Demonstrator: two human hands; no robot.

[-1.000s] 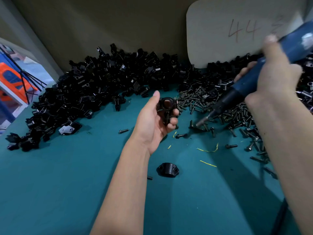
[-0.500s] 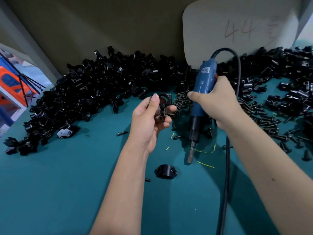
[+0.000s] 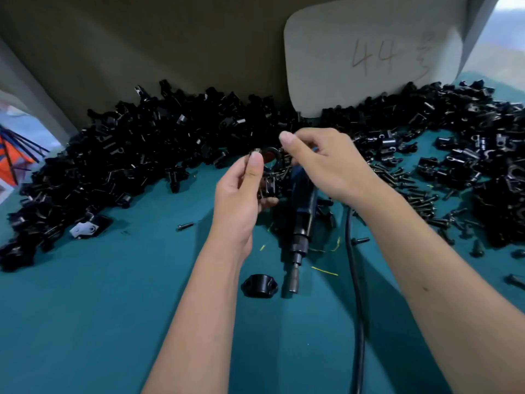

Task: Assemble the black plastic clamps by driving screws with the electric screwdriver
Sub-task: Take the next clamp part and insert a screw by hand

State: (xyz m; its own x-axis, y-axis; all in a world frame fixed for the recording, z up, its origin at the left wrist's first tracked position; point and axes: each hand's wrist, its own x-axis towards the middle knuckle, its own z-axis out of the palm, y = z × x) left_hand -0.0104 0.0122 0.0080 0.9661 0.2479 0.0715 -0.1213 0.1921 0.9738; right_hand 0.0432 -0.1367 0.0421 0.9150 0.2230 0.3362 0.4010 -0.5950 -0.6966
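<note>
The person holds a black plastic clamp (image 3: 268,169) up over the middle of the green table (image 3: 113,322), toward its far edge, the left hand (image 3: 241,200) curled round its lower part with the thumb up along its side. The right hand (image 3: 321,166) reaches in from the other side with thumb and fingers pinched at the clamp's ring; whether a screw sits between them cannot be told, since the fingertips hide it. The electric screwdriver (image 3: 301,223) lies released on the table just beneath the hands, bit pointing toward the near edge, its cable (image 3: 356,294) running down beside the right forearm. The likely trouble is a small screw slipping from the pinch and dropping among the loose screws (image 3: 409,191) toward the right edge, or going in crooked so the driver would later cross-thread it. A sleeveless forearm could also drag the cable and roll the driver against the separate clamp half (image 3: 260,285) lying beside its bit.
</note>
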